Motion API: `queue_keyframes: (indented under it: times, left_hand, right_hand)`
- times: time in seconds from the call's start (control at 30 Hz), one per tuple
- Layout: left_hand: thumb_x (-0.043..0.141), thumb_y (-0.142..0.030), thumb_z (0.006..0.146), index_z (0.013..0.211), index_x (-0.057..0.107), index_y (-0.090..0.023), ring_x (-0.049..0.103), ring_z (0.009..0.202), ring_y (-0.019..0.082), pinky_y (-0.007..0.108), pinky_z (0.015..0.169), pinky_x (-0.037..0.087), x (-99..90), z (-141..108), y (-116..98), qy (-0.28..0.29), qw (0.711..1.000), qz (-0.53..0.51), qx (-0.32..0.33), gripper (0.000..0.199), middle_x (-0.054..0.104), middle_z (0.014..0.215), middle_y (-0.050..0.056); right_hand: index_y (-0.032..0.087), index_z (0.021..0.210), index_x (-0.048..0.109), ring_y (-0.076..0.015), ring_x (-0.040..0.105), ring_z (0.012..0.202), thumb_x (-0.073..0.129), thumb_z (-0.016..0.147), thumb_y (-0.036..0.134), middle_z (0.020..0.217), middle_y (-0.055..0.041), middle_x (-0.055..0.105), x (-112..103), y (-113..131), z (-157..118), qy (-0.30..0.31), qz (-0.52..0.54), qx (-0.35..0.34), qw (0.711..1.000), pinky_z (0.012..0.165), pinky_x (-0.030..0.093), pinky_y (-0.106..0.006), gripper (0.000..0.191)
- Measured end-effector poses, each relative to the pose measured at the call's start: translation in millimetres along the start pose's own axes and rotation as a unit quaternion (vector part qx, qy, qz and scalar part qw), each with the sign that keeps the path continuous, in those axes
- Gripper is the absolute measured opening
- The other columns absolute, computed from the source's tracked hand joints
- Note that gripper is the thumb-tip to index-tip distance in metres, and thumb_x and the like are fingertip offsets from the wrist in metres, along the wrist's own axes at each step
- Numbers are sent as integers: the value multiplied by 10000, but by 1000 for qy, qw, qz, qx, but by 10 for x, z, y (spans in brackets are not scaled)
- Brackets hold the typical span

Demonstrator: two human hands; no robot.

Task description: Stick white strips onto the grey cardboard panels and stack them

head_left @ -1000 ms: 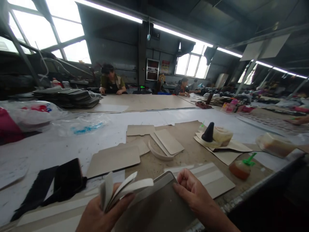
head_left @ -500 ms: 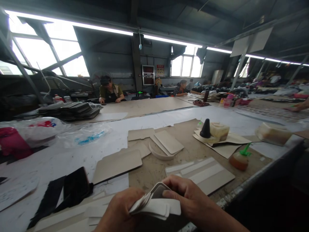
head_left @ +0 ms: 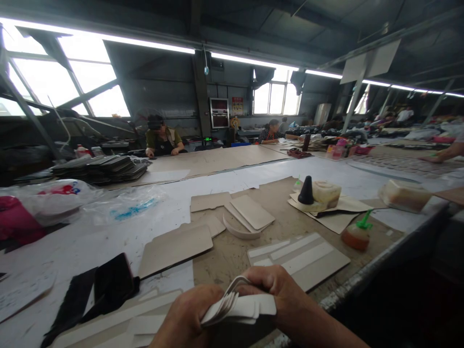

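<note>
Near the table's front edge, both hands are closed around a small sheaf of pale, round-cornered strips (head_left: 239, 307). My left hand (head_left: 192, 309) pinches the sheaf at its left end, thumb on top. My right hand (head_left: 279, 295) grips the right side, its fingers at a strip that arches up at the back. Just beyond my right hand lies a beige panel (head_left: 319, 266) with pale strips across it. More flat pale pieces (head_left: 119, 324) lie to the left of my left hand. What the strips are made of I cannot tell.
Beige panels (head_left: 177, 249) and a curved strip (head_left: 241, 231) lie ahead. At right stand a black cone (head_left: 306, 191), a yellowish block (head_left: 326, 195) and an amber bottle (head_left: 355, 238) with a green nozzle. A dark phone-like object (head_left: 114, 278) lies left. A person (head_left: 165, 137) sits across the table.
The strips have shifted slightly right and fanned differently. The back strip now bends in a tighter arch as the right fingers curl over it. The whole view has shifted a little.
</note>
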State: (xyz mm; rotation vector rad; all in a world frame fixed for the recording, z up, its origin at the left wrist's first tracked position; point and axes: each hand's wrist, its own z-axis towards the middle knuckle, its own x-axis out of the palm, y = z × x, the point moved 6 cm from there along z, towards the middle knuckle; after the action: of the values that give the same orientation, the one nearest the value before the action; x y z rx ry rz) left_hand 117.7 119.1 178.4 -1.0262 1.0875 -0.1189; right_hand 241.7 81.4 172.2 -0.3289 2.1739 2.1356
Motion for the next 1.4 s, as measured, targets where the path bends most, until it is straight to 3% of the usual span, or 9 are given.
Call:
queue_keyframes:
  times: [0.13, 0.2, 0.33, 0.4, 0.5, 0.67, 1.0, 1.2, 1.4]
  left_hand:
    - [496, -339, 785, 666, 654, -193, 555, 604, 141, 201, 571, 406, -40, -8, 42, -23, 996, -79, -19, 245, 628, 649, 7]
    - [561, -419, 742, 721, 685, -212, 574, 685, 163, 218, 649, 425, -208, -72, 222, -136, 979, -132, -69, 243, 647, 704, 5]
    - [608, -604, 663, 941, 676, -195, 448, 542, 122, 219, 525, 366, -442, -425, 851, -353, 871, -212, -269, 499, 454, 502, -55]
    - [596, -646, 647, 959, 661, -153, 355, 474, 91, 208, 442, 301, -361, -525, 1086, -346, 844, -272, -305, 587, 380, 488, -73]
    - [632, -632, 617, 940, 658, -109, 523, 656, 133, 242, 551, 440, -144, -581, 1281, -317, 827, -344, -311, 615, 598, 780, 52]
    - [586, -579, 709, 1089, 585, -107, 567, 936, 210, 341, 760, 495, 203, -509, 1295, -255, 805, -428, -322, 606, 566, 1129, 154]
    - [660, -409, 729, 831, 613, -149, 403, 508, 39, 152, 458, 320, 252, -457, 1152, -222, 789, -502, -276, 284, 497, 633, -57]
    - [674, -379, 723, 986, 599, -107, 603, 671, 171, 298, 662, 483, 236, -495, 1088, -248, 774, -521, -260, 386, 657, 742, 44]
    - [671, -396, 717, 1015, 605, -86, 634, 636, 208, 332, 648, 504, 246, -583, 1155, -285, 750, -524, -287, 435, 690, 716, 74]
  right_hand:
    - [160, 563, 461, -75, 317, 536, 557, 801, 414, 551, 56, 346, -24, -18, 71, -22, 4, -5, 1000, 464, 238, -192, 361]
    - [161, 569, 470, -77, 345, 530, 563, 791, 463, 546, 54, 366, -122, -60, 105, -53, 14, 7, 998, 462, 254, -187, 386]
    - [157, 697, 572, -94, 435, 514, 596, 739, 551, 557, 47, 476, -379, -220, 82, -107, 96, 71, 987, 472, 329, -193, 397]
    - [158, 731, 608, -104, 475, 511, 637, 702, 554, 565, 41, 530, -463, -306, 32, -119, 138, 104, 978, 480, 360, -200, 398]
    - [161, 785, 664, -128, 533, 536, 699, 658, 516, 590, 18, 604, -536, -430, -55, -143, 179, 142, 963, 494, 400, -208, 378]
    - [179, 857, 702, -198, 621, 618, 752, 604, 469, 683, -30, 689, -591, -625, -155, -193, 223, 195, 935, 537, 473, -259, 388]
    - [192, 1025, 659, -218, 668, 702, 747, 650, 424, 801, -35, 721, -635, -877, -155, -231, 279, 216, 907, 598, 533, -274, 450]
    - [163, 1068, 636, -246, 671, 680, 769, 608, 447, 738, -40, 716, -544, -1029, -155, -257, 257, 233, 902, 559, 541, -297, 557]
    - [177, 1079, 625, -228, 667, 684, 762, 620, 443, 737, -19, 718, -409, -1081, -164, -281, 268, 205, 899, 557, 530, -272, 548]
